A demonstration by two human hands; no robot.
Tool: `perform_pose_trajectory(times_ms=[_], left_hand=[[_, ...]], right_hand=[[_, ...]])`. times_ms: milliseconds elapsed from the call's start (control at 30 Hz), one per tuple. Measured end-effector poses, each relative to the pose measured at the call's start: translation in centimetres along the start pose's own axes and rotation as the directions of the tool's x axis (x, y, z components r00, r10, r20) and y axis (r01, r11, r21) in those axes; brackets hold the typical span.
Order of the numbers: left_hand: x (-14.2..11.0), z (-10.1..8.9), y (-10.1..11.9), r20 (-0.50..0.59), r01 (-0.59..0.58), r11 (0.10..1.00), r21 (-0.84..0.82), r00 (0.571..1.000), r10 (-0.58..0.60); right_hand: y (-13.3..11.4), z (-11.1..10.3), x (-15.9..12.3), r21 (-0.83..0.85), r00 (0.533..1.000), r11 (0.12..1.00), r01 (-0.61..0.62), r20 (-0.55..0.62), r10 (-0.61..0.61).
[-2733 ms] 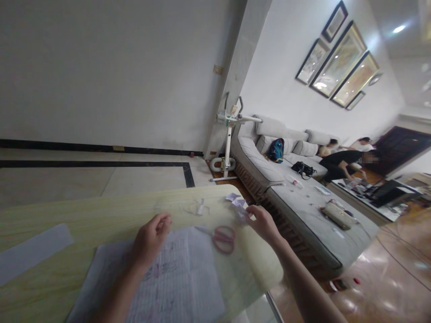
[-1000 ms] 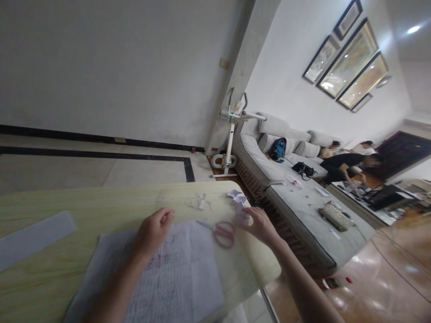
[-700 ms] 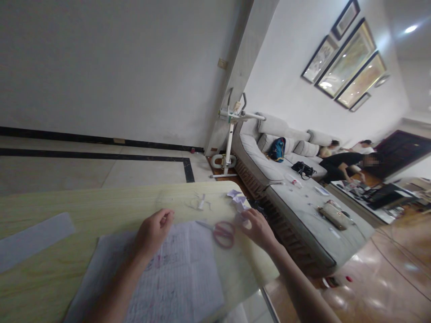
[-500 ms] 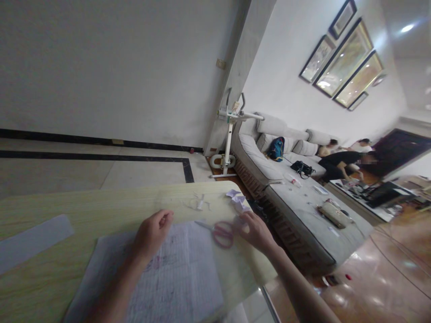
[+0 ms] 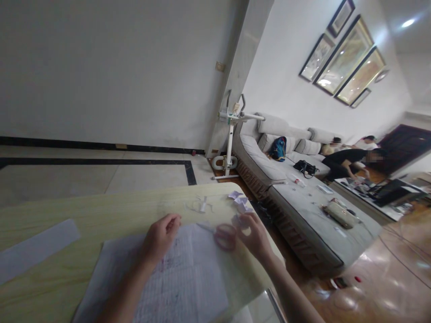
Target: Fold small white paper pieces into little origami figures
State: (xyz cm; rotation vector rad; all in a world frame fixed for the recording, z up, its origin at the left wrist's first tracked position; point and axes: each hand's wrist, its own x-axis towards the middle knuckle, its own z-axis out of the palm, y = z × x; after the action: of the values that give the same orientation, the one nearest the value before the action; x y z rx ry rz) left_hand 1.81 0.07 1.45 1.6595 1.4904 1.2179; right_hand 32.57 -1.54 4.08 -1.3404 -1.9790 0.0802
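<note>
My left hand (image 5: 162,237) rests with curled fingers over the top edge of a large sheet of lined paper (image 5: 188,278) covered in writing. Nothing shows in it. At the table's right edge, my right hand (image 5: 256,235) pinches a small folded piece of pale paper (image 5: 236,220). Scissors (image 5: 225,237) with reddish handles lie just left of that hand, their blades pointing left over the sheet's top corner. Beyond it sit several small folded paper pieces (image 5: 241,202) in pale violet. Thin paper scraps (image 5: 203,204) are scattered farther left.
A white paper strip (image 5: 40,249) lies at the left of the pale wooden table (image 5: 128,208). Past the table's right edge stands a grey sofa (image 5: 303,224) with bags on it. Several people (image 5: 346,161) are at the far end. White exercise equipment (image 5: 230,143) stands by the wall.
The view has shifted slightly, so the table and its contents appear a little lower and to the right. Both hands keep nearly the same pose, my right still at the small paper.
</note>
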Motion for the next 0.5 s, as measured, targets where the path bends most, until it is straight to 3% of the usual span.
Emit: perform_pose_trajectory(times_ms=[167,367,500], left_hand=[[-0.3,0.6,1.1,0.118,0.138,0.933,-0.333,0.988,-0.104],[-0.6,1.3,1.8,0.279,0.267,0.73,-0.629,0.954,-0.108],[-0.3,1.3,1.4,0.176,0.277,0.665,-0.694,0.96,-0.216]], right_hand=[[-4.3,2.8,1.8,0.24,0.992,0.97,-0.027,-0.111,0.055],[-9.9,7.4,4.1,0.425,0.998,0.905,-0.019,-0.041,0.04],[-11.5,9.1,4.6,0.47,1.0,0.883,0.005,-0.022,0.006]])
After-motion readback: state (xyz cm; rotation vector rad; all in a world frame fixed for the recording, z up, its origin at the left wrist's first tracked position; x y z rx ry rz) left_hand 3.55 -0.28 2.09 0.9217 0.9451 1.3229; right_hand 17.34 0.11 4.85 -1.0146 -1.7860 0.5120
